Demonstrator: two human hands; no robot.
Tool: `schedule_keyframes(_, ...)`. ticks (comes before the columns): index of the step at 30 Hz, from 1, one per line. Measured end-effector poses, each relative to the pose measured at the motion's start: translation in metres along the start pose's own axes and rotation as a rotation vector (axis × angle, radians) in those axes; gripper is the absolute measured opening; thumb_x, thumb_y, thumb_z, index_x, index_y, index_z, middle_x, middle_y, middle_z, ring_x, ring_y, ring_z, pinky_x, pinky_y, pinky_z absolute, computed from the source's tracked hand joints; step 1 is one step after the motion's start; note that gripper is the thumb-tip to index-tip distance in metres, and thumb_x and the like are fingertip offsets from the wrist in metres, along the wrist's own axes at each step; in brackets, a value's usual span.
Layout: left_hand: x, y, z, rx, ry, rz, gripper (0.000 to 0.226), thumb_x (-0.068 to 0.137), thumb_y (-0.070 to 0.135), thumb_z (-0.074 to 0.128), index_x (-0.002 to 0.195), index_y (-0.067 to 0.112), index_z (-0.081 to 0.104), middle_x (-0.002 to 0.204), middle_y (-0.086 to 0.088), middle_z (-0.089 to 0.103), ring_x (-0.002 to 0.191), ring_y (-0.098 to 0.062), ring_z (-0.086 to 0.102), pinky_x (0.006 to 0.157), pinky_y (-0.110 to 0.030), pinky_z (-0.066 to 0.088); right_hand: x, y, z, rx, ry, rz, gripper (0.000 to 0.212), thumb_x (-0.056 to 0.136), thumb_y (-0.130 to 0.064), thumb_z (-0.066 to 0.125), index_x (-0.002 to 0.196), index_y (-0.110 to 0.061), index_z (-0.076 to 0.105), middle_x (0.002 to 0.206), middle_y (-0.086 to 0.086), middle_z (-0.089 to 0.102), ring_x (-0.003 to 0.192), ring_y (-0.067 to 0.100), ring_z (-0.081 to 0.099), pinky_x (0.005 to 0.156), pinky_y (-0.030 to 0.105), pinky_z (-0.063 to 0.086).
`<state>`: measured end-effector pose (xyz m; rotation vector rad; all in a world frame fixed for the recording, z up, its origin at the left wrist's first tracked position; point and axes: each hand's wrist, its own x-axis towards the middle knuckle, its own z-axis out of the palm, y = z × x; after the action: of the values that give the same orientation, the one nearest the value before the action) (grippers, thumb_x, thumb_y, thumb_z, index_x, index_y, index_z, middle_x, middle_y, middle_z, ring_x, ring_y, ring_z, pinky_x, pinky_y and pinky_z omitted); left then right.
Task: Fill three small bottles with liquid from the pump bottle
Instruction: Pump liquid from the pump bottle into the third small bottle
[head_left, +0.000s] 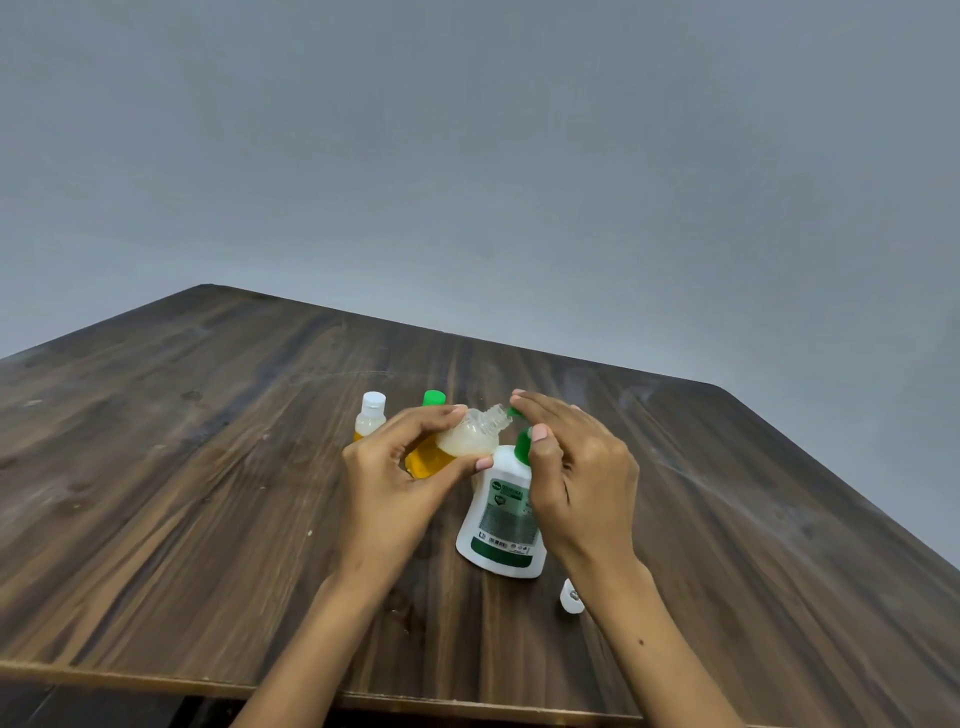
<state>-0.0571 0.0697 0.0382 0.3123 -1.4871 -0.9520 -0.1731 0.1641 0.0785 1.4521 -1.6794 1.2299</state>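
A white pump bottle (503, 525) with a green pump head stands near the table's middle. My right hand (574, 467) rests on top of the pump, fingers stretched over the green nozzle. My left hand (400, 467) grips a small clear uncapped bottle (472, 434), tilted with its neck towards the nozzle; pale liquid sits inside. Behind stand a small bottle with a white cap (371, 415) and a green-capped bottle of yellow liquid (428, 447), partly hidden by my left hand.
A small white cap (570, 596) lies on the dark wooden table (208, 493) right of the pump bottle, beside my right forearm. The table's front edge runs along the bottom. A plain grey wall rises behind.
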Motion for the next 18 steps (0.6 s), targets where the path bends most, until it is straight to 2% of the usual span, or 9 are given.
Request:
schedule_keyframes(3,-0.0015,-0.0005,-0.0001,0.001,-0.008,-0.001,0.042,0.061,0.019,0.088,0.099,0.011,0.075,0.102,0.006,0.075,0.1,-0.008,0.07,0.089,-0.03,0.056,-0.0036,0.0014,0.0006,-0.016,0.011,0.014,0.045,0.09,-0.029,0.034,0.104,-0.014,0.075,0.107,-0.004,0.072,0.101,0.006,0.063,0.087,0.031,0.052)
schedule_keyframes(8,-0.0014,-0.0006,-0.0005,-0.001,-0.004,-0.007,0.041,0.06,0.021,0.088,0.099,0.015,0.075,0.101,0.008,0.075,0.1,-0.008,0.07,0.089,-0.031,0.056,0.0031,-0.0023,-0.0034,-0.004,-0.005,-0.01,0.047,0.091,-0.029,0.033,0.105,-0.013,0.075,0.11,-0.004,0.071,0.104,0.008,0.063,0.095,0.029,0.045)
schedule_keyframes(13,0.0005,0.0018,-0.0005,0.009,-0.01,-0.008,0.041,0.061,0.02,0.088,0.1,0.014,0.075,0.102,0.007,0.074,0.101,-0.008,0.07,0.089,-0.034,0.057,-0.0038,-0.0034,-0.0005,-0.008,-0.005,0.021,0.044,0.089,-0.029,0.036,0.103,-0.013,0.075,0.107,-0.002,0.072,0.101,0.008,0.064,0.088,0.035,0.053)
schedule_keyframes(18,0.0,0.0061,0.0003,0.0,-0.024,-0.008,0.041,0.061,0.022,0.087,0.099,0.016,0.074,0.102,0.008,0.074,0.101,-0.007,0.069,0.089,-0.028,0.056,0.0047,-0.0029,-0.0087,0.016,-0.034,-0.004,0.047,0.091,-0.03,0.033,0.105,-0.013,0.074,0.111,-0.003,0.071,0.105,0.008,0.063,0.096,0.032,0.046)
